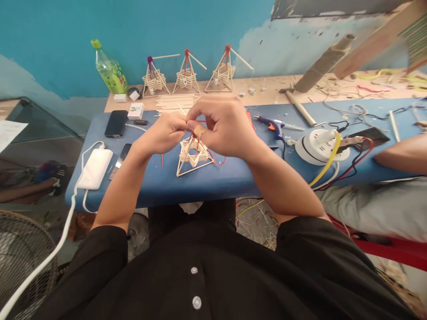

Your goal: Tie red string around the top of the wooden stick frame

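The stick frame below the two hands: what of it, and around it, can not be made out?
Head view:
- Stick frame: top hidden by left hand and right hand.
- Another person's forearm: cut off by right edge.
- White box: print too small.
- Fan: cut off by left edge.

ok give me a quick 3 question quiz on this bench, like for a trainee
1. Multiple choice: how many stick frames stand at the back by the wall?
a) two
b) three
c) five

2. True or false: the glue gun lies on the blue tabletop, to the right of both hands.

3. Fill in the blank: the left hand and the right hand meet at the ____ of the nearest frame.

Key: 1 b; 2 true; 3 top
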`<state>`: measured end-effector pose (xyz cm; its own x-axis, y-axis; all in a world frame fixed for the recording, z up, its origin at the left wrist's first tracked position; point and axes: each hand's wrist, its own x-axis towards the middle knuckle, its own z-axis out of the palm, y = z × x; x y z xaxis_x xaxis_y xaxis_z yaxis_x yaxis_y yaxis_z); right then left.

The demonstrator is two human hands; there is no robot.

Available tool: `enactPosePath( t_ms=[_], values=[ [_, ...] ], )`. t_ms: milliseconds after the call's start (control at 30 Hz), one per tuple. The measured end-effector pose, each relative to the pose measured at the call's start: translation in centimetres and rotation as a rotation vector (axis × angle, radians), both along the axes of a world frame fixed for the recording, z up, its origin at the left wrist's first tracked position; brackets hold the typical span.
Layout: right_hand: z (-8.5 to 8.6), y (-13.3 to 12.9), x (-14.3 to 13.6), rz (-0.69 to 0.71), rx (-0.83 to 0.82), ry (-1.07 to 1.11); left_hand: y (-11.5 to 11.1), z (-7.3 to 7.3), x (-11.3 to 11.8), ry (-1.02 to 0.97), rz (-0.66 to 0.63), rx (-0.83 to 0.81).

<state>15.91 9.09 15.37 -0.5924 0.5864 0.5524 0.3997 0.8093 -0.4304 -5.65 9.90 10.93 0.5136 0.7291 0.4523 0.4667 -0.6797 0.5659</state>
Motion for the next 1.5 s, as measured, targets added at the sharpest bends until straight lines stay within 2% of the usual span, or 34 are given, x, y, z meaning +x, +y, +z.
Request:
enactPosePath(
  t_ms=[167, 267, 333, 433, 567, 667, 767, 900, 1033, 1167, 1367, 1500],
  values=[
    [2.3, 1.8, -1.2, 0.02, -0.048, -0.011, 0.1, -0.7, 0.1, -0.088, -0.02, -0.024],
    [3.0, 1.5, -1.4, 0.064, -0.086, -0.016, 0.2, -1.1, -0.1, -0.117, -0.017, -0.002],
    [2.9, 0.4, -1.1, 0.081, -0.107, -0.031, 0.2, -1.2, -0.2, -0.097, 0.013, 0.025],
    [1.1, -2.0, 0.2, 0.082, -0.074, -0.082, 0.1, -1.1, -0.2, -0.055, -0.001, 0.056],
    [-3.7, -5.1, 1.4, 0.018, 0.121, -0.096, -0.2, -0.9, -0.2, -0.037, -0.029, 0.084],
    [-7.2, -6.3, 1.2, -0.071, 0.247, -0.135, 0.0, -0.9, -0.3, 0.004, -0.012, 0.105],
    [-9.4, -6.7, -0.1, -0.143, 0.351, -0.179, 0.4, -0.8, -0.5, 0.044, -0.009, 0.126],
    [-10.3, -7.0, -2.3, -0.196, 0.527, -0.185, 1.2, -0.2, -0.7, 0.086, -0.043, 0.138],
    [-10.5, -7.2, -4.3, -0.259, 0.625, -0.164, 1.2, 0.9, -0.6, 0.111, -0.085, 0.065],
    [-11.6, -6.8, -6.0, -0.28, 0.575, -0.195, 0.3, 1.8, -0.5, 0.122, -0.099, -0.001],
    [-12.8, -6.1, -7.1, -0.334, 0.421, -0.232, -0.5, 2.0, -0.3, 0.073, -0.094, -0.063],
    [-12.7, -6.1, -7.5, -0.363, 0.557, -0.171, -0.2, 2.0, -0.3, 0.069, -0.11, -0.096]
  ],
)
